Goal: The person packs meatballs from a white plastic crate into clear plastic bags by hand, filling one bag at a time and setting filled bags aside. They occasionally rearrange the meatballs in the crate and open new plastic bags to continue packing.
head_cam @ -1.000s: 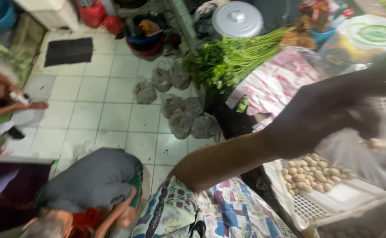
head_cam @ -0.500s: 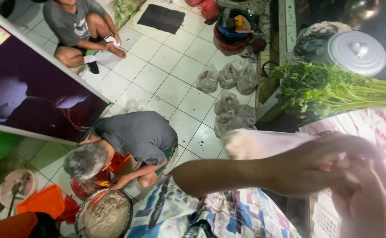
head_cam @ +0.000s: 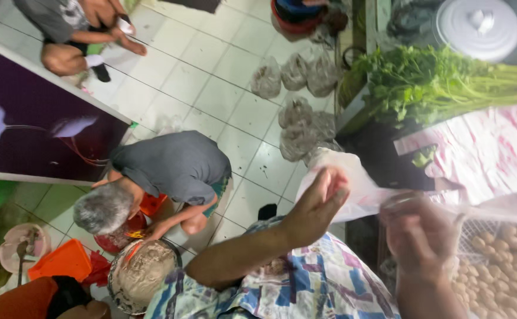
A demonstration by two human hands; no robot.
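My left hand (head_cam: 317,204) pinches the rim of a thin clear plastic bag (head_cam: 356,183), fingers curled over its edge. My right hand (head_cam: 424,239) is blurred and grips the same bag from the other side, partly veiled by the film. The bag stretches between both hands above a white slotted tray (head_cam: 474,227) of several small pale round balls (head_cam: 506,266). My arm comes out of a patterned short sleeve (head_cam: 306,283) at the bottom.
A bunch of green leafy herbs (head_cam: 436,82) and a white pot lid (head_cam: 477,26) lie beyond the tray. Filled plastic bags (head_cam: 297,118) sit on the tiled floor. A person in a grey shirt (head_cam: 170,165) crouches over a round bowl (head_cam: 143,274); another person (head_cam: 75,29) sits at top left.
The view has swung down and right. My left arm has drawn in, and both hands now hold the plastic bag over the tray.
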